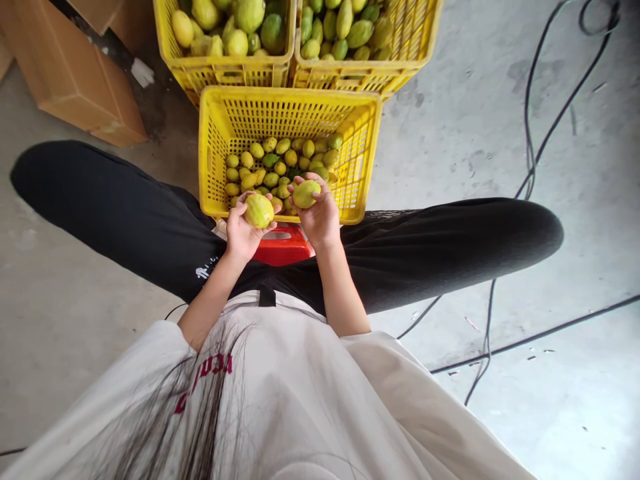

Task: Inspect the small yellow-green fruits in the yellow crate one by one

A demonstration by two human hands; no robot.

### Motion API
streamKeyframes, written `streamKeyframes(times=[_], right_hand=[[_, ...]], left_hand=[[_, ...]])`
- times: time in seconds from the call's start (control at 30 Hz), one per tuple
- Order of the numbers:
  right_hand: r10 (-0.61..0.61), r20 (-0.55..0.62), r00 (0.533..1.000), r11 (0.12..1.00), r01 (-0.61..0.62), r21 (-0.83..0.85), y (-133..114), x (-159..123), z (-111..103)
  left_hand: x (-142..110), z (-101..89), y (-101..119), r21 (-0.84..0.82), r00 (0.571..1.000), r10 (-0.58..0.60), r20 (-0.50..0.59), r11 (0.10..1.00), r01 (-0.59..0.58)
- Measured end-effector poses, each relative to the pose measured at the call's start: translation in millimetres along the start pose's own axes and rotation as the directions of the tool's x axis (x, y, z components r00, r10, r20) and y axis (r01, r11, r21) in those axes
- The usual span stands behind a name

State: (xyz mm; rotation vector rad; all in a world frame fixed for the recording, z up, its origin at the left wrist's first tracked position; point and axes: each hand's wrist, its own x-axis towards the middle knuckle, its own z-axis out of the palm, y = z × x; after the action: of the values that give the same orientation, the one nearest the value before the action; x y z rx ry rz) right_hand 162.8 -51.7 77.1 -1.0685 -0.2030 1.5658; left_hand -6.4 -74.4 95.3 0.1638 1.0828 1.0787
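Note:
My left hand is turned palm up, its fingers curled around a yellow-green lemon. A smaller, greener lemon rests in my right hand, with the thumb and fingers bent about it. Both hands are side by side over the near rim of a yellow plastic crate. Inside that crate, several small yellow and green lemons lie over the bottom, partly hidden by my hands.
Two more yellow crates, a left one and a right one, hold green and yellow fruit behind. A red plastic stool shows between my legs. Cardboard boxes stand at left; black cables run across the concrete floor at right.

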Motion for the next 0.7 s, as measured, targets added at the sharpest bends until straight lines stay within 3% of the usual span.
streamKeyframes(times=[0.23,0.4,0.57,0.7], right_hand=[[0.064,-0.006,0.998,0.998,-0.064,-0.029,-6,-7,4],[0.031,0.061,0.998,0.999,-0.032,0.008,-5,-7,4],[0.031,0.071,0.997,0.998,-0.026,-0.064,-5,-10,10],[0.013,0.092,0.996,0.997,-0.006,-0.080,-6,-11,10]], left_hand=[[-4,6.6,5,0.036,1.000,-0.015,0.018,0.999,0.015],[-4,11.1,2,0.088,0.995,-0.023,0.093,0.996,0.015],[-3,11.9,0,0.126,0.998,-0.022,0.062,0.992,0.014],[-3,11.5,-1,0.145,0.993,-0.006,0.121,0.989,-0.011]])
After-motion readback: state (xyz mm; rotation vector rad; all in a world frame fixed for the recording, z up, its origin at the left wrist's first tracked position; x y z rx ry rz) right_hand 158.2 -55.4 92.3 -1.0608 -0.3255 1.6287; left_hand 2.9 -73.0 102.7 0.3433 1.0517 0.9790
